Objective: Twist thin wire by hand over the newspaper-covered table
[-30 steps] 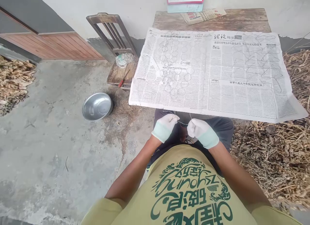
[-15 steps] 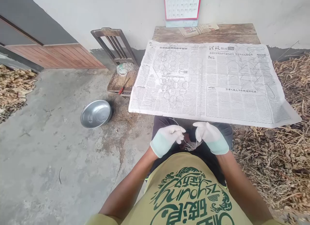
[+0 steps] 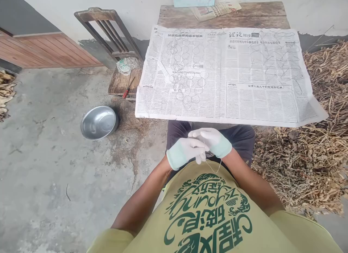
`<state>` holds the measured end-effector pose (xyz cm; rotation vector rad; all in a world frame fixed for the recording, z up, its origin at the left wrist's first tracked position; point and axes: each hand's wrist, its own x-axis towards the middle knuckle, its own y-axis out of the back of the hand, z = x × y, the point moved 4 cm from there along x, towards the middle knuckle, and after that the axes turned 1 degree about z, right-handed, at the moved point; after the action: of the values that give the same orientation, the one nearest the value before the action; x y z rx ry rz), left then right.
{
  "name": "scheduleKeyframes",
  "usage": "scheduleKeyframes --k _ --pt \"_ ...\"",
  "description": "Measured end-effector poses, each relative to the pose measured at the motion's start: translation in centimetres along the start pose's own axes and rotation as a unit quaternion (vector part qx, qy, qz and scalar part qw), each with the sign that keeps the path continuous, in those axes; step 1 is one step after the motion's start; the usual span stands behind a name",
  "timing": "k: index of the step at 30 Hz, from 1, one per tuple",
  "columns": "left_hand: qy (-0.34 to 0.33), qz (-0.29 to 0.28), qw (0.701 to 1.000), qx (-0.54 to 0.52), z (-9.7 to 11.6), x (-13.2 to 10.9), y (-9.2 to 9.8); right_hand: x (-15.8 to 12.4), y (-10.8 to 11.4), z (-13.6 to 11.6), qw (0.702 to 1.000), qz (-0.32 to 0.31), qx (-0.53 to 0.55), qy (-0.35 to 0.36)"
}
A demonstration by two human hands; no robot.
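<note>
A thin pale wire (image 3: 214, 171) hangs in a loose bend below my two gloved hands, over my lap. My left hand (image 3: 187, 151), in a white glove with a mint cuff, is closed in a pinch on the wire. My right hand (image 3: 212, 139), gloved alike, is brought up against the left one, its fingers bent around the wire and partly behind the left hand. In front of them, newspaper sheets (image 3: 255, 107) cover the table. On the paper lie several thin wire rings (image 3: 187, 100) at the left and bent wire pieces (image 3: 288, 77) at the right.
A wooden chair (image 3: 108, 35) stands left of the table (image 3: 261, 17), with a plastic bag (image 3: 126, 65) and a red-handled screwdriver (image 3: 126, 93) on its seat. A metal basin (image 3: 100, 123) sits on the concrete floor. Dried stalks (image 3: 299, 166) are heaped at the right.
My hands were apart with the wire stretched between them; now they touch, the right having moved left. The wire's bend hangs nearer my shirt. The view has tilted down.
</note>
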<state>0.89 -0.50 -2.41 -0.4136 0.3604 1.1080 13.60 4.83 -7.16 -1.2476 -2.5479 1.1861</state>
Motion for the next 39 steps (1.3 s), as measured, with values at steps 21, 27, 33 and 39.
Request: scheduleKeyframes --k 21,27,33,39 --pt "0.031 0.089 0.945 -0.314 -3.2 0.1 0.8 -1.2 1.8 -2.0 0.986 0.015 -0.059 0.153" --pt "0.077 0.064 0.941 -0.322 -4.6 0.3 0.6 -1.6 1.2 -1.9 0.983 -0.014 -0.040 0.177" --pt "0.031 0.080 0.935 -0.345 -4.0 0.5 0.6 -2.1 1.6 -1.7 0.986 -0.013 -0.019 0.165" --pt "-0.023 0.158 0.894 -0.419 -3.7 -0.1 0.4 -3.1 2.0 -1.4 0.978 0.080 -0.048 0.184"
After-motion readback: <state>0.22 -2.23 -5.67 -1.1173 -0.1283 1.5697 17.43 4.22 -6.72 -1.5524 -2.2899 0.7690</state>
